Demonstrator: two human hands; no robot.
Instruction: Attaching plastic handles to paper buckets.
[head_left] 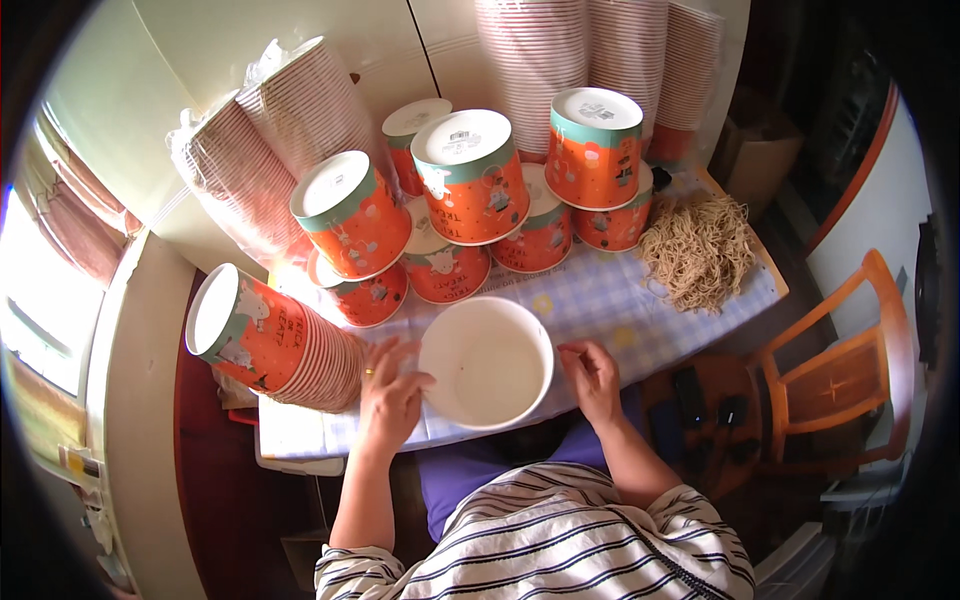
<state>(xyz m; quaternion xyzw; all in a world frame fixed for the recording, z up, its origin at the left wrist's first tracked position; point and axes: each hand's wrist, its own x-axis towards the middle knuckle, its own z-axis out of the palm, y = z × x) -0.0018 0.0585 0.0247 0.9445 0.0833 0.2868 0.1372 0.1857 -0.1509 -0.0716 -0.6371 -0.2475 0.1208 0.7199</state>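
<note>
"Striped shirt closest to us, and past it that pale bucket, mouth up, at the near edge of the checked tablecloth. Looks precarious to me."

"Is anyone gripping it?"

"Barely. The left hand has its fingers loosely spread, a fingertip seeming to touch the rim. The right hand sits just off the other side, fingers curled; whether something thin is pinched there, I can't tell. They're apart, with the bucket between them."

"So a careless shove towards the body could tip it onto the purple lap?"

"Could do, with neither hand clamped on it. And that long nested stack leans right beside the left hand; a wide swing might knock it off the corner."

"What about the upturned orange buckets behind?"

"Two tiers, upper ones perched on those beneath. Bump the bottom row with the pale rim and the top might topple."

"And that tangle of tan strands?"

"Tug one, and others may drag along."
</note>
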